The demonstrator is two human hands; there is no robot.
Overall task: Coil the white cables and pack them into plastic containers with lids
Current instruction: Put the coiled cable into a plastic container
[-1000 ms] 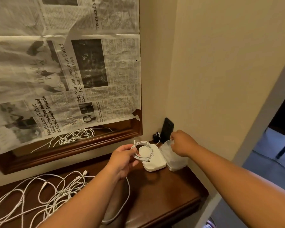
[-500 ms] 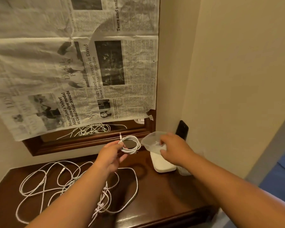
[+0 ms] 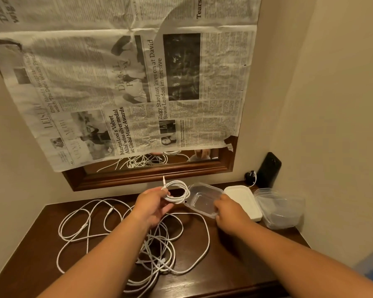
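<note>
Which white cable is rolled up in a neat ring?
The small coiled white cable that the left hand holds up; the other white cables lie loose and tangled on the dark wooden table.

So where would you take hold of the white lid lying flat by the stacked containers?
Its near short end, from above, probably. The white lid lies flat on the table, so only its rim gives purchase; the stacked containers crowd its right side and the held container its left.

dim warm indoor light, soft shadows, wide-angle bending at edges
</note>
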